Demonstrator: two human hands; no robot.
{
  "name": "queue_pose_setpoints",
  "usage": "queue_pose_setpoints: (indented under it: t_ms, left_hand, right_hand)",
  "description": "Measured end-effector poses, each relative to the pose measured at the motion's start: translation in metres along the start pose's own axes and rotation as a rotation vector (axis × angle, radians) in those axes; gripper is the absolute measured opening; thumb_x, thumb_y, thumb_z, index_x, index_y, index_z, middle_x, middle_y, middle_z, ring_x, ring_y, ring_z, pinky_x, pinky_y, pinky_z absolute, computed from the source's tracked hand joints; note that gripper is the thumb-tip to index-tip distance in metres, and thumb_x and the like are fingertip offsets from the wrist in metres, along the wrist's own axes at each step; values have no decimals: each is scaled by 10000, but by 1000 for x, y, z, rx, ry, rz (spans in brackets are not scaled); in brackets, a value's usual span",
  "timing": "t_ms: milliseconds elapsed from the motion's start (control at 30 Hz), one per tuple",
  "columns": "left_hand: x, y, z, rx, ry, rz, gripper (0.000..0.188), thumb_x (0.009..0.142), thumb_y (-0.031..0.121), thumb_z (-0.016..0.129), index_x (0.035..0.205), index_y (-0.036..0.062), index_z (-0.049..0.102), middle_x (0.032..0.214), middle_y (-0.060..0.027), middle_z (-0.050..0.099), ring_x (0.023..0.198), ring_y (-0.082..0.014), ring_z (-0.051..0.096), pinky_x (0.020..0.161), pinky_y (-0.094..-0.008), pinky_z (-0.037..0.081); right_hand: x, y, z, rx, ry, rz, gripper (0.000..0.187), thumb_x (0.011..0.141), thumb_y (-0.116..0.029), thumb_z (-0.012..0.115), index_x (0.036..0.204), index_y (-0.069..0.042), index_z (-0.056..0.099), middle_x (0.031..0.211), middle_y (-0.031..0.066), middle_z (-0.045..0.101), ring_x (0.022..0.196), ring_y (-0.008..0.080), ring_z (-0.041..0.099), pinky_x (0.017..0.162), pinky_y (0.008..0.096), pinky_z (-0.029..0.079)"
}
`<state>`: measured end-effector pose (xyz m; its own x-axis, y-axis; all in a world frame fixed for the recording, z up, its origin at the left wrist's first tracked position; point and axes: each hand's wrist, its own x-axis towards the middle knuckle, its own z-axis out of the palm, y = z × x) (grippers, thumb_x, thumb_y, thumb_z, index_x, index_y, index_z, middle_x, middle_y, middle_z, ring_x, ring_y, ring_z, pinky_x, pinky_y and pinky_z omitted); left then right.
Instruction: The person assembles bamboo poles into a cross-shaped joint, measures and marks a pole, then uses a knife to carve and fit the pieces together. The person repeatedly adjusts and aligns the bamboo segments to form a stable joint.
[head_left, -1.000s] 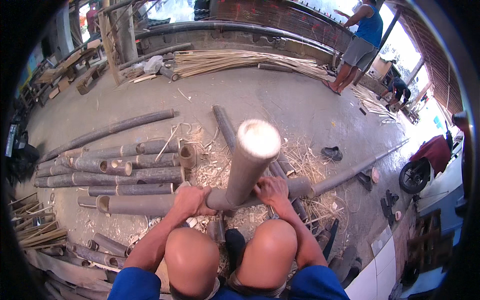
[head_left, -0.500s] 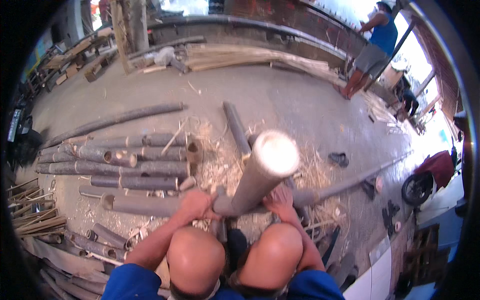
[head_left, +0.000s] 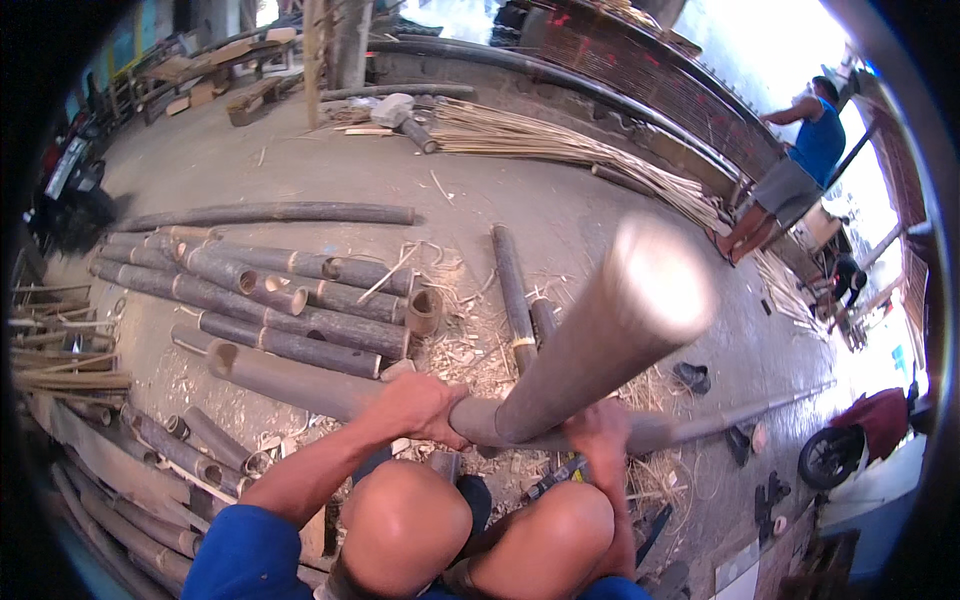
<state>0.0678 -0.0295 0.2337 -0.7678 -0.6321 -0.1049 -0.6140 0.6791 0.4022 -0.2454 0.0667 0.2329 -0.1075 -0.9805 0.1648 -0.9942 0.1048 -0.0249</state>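
Observation:
A long dark bamboo pole [head_left: 300, 385] lies crosswise before my knees. A thick bamboo piece [head_left: 590, 340] stands up from it, tilted to the right, its pale cut end toward me and blurred. My left hand [head_left: 418, 408] is closed around the crosswise pole, just left of where the two meet. To the right of that meeting place, my right hand [head_left: 600, 430] wraps the same pole, its fingers partly hidden and slightly blurred. The joint's underside is hidden. Below the pole, near my right knee, lies a dark object with yellow marks [head_left: 555, 478].
Several bamboo poles [head_left: 270, 305] lie at the left. Wood shavings [head_left: 460, 345] litter the floor. Split strips [head_left: 560, 150] are stacked at the back. A person in a blue top [head_left: 805, 150] stands far right. Sandals [head_left: 692, 377] and a wheel [head_left: 832, 458] are at the right.
The upright bamboo piece has swung right and its end looks larger. Both hands stay on the crosswise pole. The view has turned, so the background sits farther right.

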Motion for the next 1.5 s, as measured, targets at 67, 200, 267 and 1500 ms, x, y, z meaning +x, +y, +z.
queue_pose_setpoints:
  t_ms: [67, 200, 267, 1500]
  left_hand:
    - [3, -1, 20, 28, -107, -15, 807, 643, 730, 809, 1100, 81, 666, 830, -212, 723, 846, -429, 723, 745, -527, 562]
    - [12, -11, 35, -92, -42, 17, 748, 634, 676, 834, 1055, 73, 696, 865, -224, 729, 860, -422, 728, 737, -519, 561]
    - [12, -14, 23, -65, -26, 0, 711, 622, 642, 848, 1018, 67, 716, 879, -214, 738, 872, -406, 733, 749, -510, 565]
    - [20, -12, 20, -161, -57, 14, 712, 610, 630, 860, 985, 35, 754, 895, -214, 746, 885, -402, 731, 775, -506, 554]
  right_hand:
    - [-14, -4, 49, 81, 75, -59, 324, 921, -460, 672, 947, -145, 740, 959, 156, 758, 904, 372, 726, 797, 503, 572]
    - [0, 8, 78, 155, -37, -125, 263, 905, -399, 676, 1035, -180, 739, 1035, 131, 756, 945, 359, 723, 804, 481, 580]
    - [14, 12, 50, 40, -212, -57, 236, 902, -363, 676, 1051, -194, 747, 1036, 130, 755, 950, 357, 723, 807, 484, 581]
    - [-21, 60, 75, 83, -275, -222, 456, 902, -287, 673, 1336, -146, 664, 1452, 166, 546, 1398, 402, 432, 1161, 513, 354]
